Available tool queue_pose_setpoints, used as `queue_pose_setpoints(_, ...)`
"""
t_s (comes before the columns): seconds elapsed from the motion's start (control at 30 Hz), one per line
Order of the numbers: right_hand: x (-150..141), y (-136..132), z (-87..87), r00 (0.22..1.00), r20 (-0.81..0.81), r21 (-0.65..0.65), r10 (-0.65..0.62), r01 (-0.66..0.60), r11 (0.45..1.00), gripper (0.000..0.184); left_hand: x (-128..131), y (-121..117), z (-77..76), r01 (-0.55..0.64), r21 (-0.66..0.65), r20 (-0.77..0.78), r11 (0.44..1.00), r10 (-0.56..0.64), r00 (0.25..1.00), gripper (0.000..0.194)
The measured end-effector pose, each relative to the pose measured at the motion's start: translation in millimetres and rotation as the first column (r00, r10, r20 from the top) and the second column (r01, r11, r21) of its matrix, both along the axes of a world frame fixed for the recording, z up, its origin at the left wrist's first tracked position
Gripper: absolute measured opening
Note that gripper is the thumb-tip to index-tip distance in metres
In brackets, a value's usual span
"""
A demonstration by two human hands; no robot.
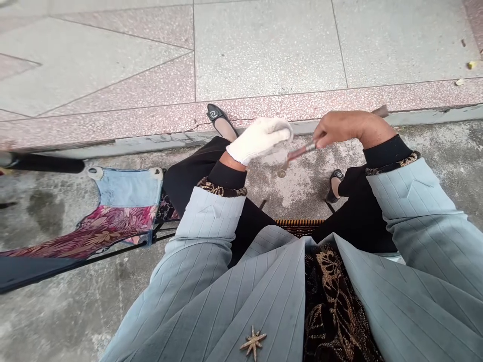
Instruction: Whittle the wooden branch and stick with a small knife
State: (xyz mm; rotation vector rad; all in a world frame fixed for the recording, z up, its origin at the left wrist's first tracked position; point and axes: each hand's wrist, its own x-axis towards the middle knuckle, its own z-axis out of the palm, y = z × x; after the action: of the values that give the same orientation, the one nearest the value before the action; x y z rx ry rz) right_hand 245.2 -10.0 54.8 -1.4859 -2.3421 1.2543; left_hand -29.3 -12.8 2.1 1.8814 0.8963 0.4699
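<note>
My left hand (262,137), in a white knit glove, is curled closed at the centre. A pale, round-edged thing (290,129) shows at its fingertips; blur hides its kind. My bare right hand (341,128) grips a slim tool (302,151) with a reddish shaft and a silvery band, its tip pointing down-left below the gloved fingers. Beyond my right wrist juts a brown, stick-like end (380,111); whether it belongs to the same tool is unclear. A small, round, brassy thing (281,173) appears just below the tip. Both hands are above the ground between my knees.
On the left stands a folding frame with denim and floral cloth (121,218). A black rod-like end (47,163) reaches in from the left edge. Ahead, a low tiled step (264,103) crosses the view. A woven seat edge (300,226) shows between my legs.
</note>
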Motion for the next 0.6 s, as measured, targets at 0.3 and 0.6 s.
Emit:
queue_pose_setpoints(0.3,-12,-16,16.5,0.829,-0.468,-0.074,-0.306,0.308,0.948,0.027,35,-14,-28.2,0.079,-0.19,0.232,0.979,-0.034,0.972,0.023)
queue_pose_setpoints(0.6,-11,8,-22.3,0.97,0.214,0.119,-0.117,0.093,0.989,0.037,26,-12,-20.2,0.128,0.016,-0.022,0.992,-0.128,0.992,0.024)
